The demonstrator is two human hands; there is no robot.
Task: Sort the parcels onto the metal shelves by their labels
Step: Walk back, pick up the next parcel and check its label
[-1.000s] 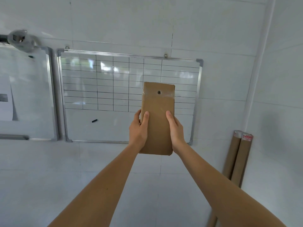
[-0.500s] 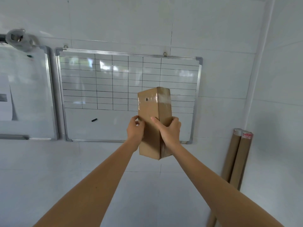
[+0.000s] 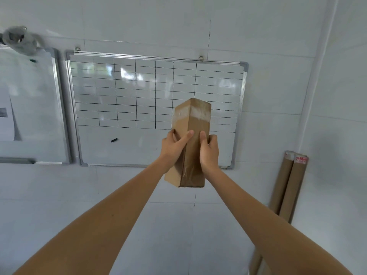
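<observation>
A tall brown cardboard parcel (image 3: 195, 124) with clear tape over its top is held upright at arm's length in front of a white wall. One vertical edge of it faces me. My left hand (image 3: 174, 147) grips its left face with the thumb across the front. My right hand (image 3: 209, 150) grips its right face. No label shows on the faces turned to me. No metal shelves are in view.
A whiteboard (image 3: 139, 96) with a drawn grid hangs on the wall behind the parcel. A second board (image 3: 29, 108) with a sheet of paper hangs at the left. Two cardboard tubes (image 3: 288, 185) lean in the right corner.
The parcel has been turned about its upright axis: its broad front face with a small hole has swung away, and a corner edge now faces me. Both hands shifted their grip.
</observation>
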